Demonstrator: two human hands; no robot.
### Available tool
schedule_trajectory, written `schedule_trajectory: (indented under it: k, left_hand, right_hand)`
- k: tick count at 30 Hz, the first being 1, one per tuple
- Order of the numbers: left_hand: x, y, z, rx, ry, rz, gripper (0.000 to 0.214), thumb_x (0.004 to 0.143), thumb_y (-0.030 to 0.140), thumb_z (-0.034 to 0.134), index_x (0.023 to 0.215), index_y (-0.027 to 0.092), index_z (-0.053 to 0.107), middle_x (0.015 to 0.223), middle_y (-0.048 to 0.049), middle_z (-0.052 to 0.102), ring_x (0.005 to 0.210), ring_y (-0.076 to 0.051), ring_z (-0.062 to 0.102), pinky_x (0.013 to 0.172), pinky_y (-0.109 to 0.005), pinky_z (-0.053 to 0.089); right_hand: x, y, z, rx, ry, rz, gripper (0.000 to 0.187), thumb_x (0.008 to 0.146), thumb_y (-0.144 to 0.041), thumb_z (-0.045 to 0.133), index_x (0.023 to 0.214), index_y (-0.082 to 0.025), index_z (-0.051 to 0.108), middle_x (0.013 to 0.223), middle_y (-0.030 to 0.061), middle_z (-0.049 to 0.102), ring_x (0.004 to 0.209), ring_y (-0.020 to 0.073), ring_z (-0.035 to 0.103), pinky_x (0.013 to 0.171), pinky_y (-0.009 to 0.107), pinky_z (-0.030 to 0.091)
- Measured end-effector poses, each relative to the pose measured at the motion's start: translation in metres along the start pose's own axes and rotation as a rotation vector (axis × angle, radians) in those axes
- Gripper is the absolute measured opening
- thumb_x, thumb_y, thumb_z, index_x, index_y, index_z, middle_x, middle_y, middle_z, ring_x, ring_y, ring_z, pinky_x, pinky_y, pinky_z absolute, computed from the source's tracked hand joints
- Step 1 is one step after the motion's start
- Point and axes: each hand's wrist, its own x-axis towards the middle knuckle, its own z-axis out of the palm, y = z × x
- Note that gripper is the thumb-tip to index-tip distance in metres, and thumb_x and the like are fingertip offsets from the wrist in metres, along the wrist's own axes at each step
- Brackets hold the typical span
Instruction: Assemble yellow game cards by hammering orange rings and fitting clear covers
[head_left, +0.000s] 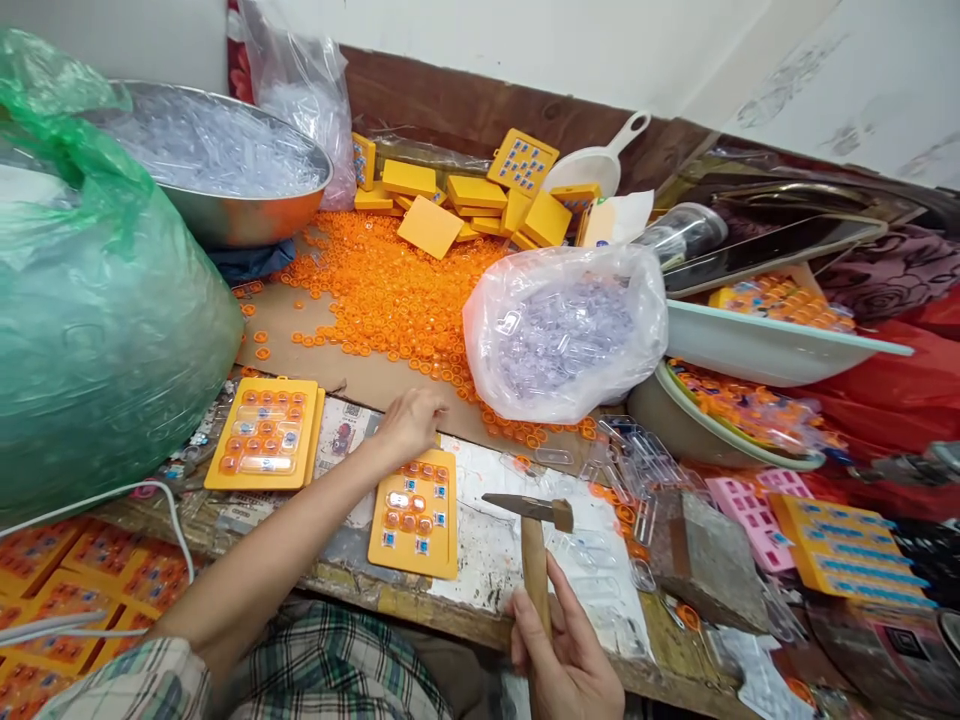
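My right hand [562,650] is wrapped around the wooden handle of a hammer [535,560]. Its metal head is raised over the white-covered bench. My left hand [411,425] is at the far edge of a yellow plastic tray [415,515], close to the loose orange rings [405,290]. Its fingers are curled together, and whatever is in them is hidden. Clear pieces, orange rings and small blue-and-white parts fill some of the tray's slots. To the left, another filled yellow tray [262,435] rests on a similar one.
A bag of clear plastic pieces [566,340] stands behind the work spot. A big green bag [97,330] and a metal bowl [225,150] flank the left. Yellow trays [431,225] are heaped at the back. A metal block [705,560] and basins [780,345] sit on the right.
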Motion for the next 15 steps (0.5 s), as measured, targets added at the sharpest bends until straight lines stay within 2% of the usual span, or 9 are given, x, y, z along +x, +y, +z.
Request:
schedule_trajectory:
  k: [2,4,6,8,10,12,15]
  left_hand:
    - [-0.031,0.006,-0.010,-0.055,0.027,0.039,0.030,0.084,0.010,0.052,0.111,0.015,0.064,0.100,-0.0074,0.069,0.095,-0.020,0.062,0.088,-0.033,0.051]
    - [-0.072,0.008,-0.019,-0.122,0.046,0.086,0.031,0.087,0.015,0.052,0.117,0.017,0.059,0.098,-0.0057,0.069,0.093,-0.017,0.063,0.086,-0.030,0.052]
    - [-0.111,0.005,-0.024,-0.294,0.101,0.150,0.036,0.088,0.016,0.052,0.124,0.018,0.053,0.098,-0.0060,0.068,0.092,-0.017,0.063,0.084,-0.030,0.054]
    - [-0.140,0.000,-0.022,-0.363,0.096,0.167,0.042,0.088,0.014,0.051,0.129,0.022,0.048,0.100,-0.0054,0.067,0.094,-0.017,0.064,0.085,-0.031,0.054]
    - [-0.155,-0.005,-0.014,-0.375,0.081,0.155,0.049,0.088,0.012,0.051,0.135,0.024,0.043,0.102,-0.0050,0.067,0.095,-0.016,0.064,0.086,-0.031,0.055]
    - [-0.160,-0.008,-0.004,-0.383,0.100,0.140,0.054,0.088,0.011,0.051,0.139,0.024,0.037,0.101,-0.0050,0.068,0.093,-0.016,0.065,0.087,-0.031,0.055]
    - [-0.158,-0.009,0.006,-0.400,0.167,0.137,0.058,0.088,0.011,0.051,0.141,0.023,0.032,0.099,-0.0048,0.069,0.090,-0.016,0.067,0.085,-0.030,0.056]
  right_hand:
    - [-0.003,0.000,-0.006,-0.069,-0.005,-0.033,0.064,0.071,-0.043,0.074,0.128,-0.019,0.059,0.063,-0.0033,0.061,0.047,0.0093,0.045,0.047,0.023,0.043]
    - [-0.007,0.002,-0.012,-0.159,-0.018,-0.112,0.053,0.072,-0.042,0.073,0.120,-0.020,0.065,0.074,0.0011,0.070,0.055,0.0131,0.057,0.051,0.024,0.050]
    - [-0.011,0.004,-0.016,-0.235,-0.062,-0.247,0.044,0.073,-0.040,0.072,0.112,-0.021,0.070,0.093,0.0052,0.074,0.073,0.0190,0.068,0.062,0.026,0.058]
    - [-0.014,0.004,-0.016,-0.280,-0.162,-0.423,0.037,0.075,-0.034,0.071,0.111,-0.024,0.071,0.105,0.0051,0.073,0.088,0.0224,0.071,0.074,0.029,0.059]
    - [-0.016,0.003,-0.012,-0.303,-0.285,-0.603,0.039,0.078,-0.023,0.068,0.117,-0.028,0.067,0.109,0.0030,0.072,0.092,0.0209,0.071,0.082,0.029,0.058]
    - [-0.019,-0.001,-0.005,-0.323,-0.422,-0.732,0.049,0.081,-0.012,0.061,0.127,-0.032,0.058,0.111,0.0015,0.072,0.093,0.0177,0.071,0.083,0.026,0.057]
    - [-0.022,-0.009,0.002,-0.367,-0.552,-0.786,0.060,0.084,-0.005,0.054,0.137,-0.032,0.045,0.114,0.0030,0.070,0.096,0.0157,0.070,0.083,0.024,0.056]
